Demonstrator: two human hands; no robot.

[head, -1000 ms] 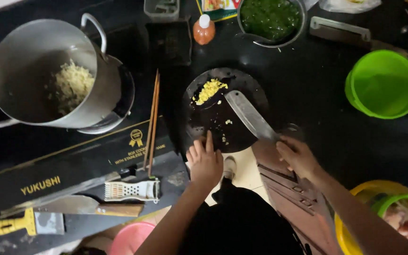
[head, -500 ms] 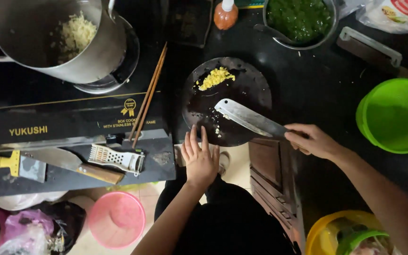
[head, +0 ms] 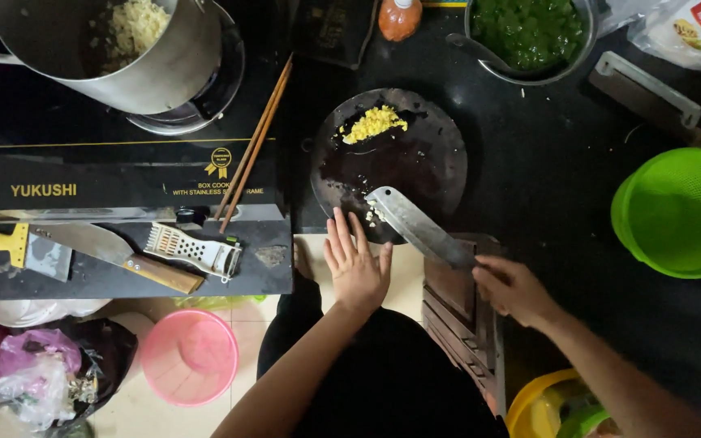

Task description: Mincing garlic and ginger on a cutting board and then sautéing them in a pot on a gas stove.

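Note:
My right hand [head: 513, 288] grips the handle of a broad cleaver [head: 417, 227], whose blade lies flat on the round dark cutting board [head: 423, 154] near its front edge. A few pale bits sit by the blade tip. My left hand [head: 356, 266] rests open, fingers spread, at the board's front rim just left of the blade. A small heap of chopped yellow pieces [head: 373, 124] lies at the board's far side.
A steel pot [head: 123, 49] with yellow shreds stands on the stove at upper left, chopsticks [head: 255, 144] beside it. A bowl of greens [head: 529, 32], an orange bottle [head: 400, 16], a green colander [head: 679, 212], a grater [head: 192, 248], a knife [head: 115, 253] and a pink bucket [head: 190, 355] surround me.
The cleaver has swung down and left, its tip now at the board's front edge near my left hand. My left hand has barely moved.

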